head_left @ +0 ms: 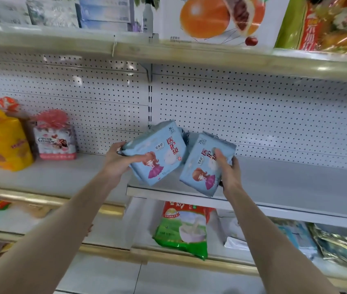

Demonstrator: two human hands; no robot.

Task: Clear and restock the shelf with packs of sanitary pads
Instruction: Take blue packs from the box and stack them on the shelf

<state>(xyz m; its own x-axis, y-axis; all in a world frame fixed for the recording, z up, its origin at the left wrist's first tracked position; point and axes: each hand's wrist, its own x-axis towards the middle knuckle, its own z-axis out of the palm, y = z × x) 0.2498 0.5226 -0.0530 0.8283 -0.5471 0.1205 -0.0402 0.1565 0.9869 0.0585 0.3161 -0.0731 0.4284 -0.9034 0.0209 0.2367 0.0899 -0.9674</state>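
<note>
Above middle shelf (274, 177): left hand (116, 161) grips left blue pad pack (155, 153); right hand (228, 168) grips right pad pack (202, 164), both tilted.

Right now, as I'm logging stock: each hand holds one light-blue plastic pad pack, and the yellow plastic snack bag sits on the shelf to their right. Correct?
No. The head view shows the yellow plastic snack bag on the shelf to their left. The left hand does hold one light-blue plastic pad pack, the right hand the other pack.
</note>
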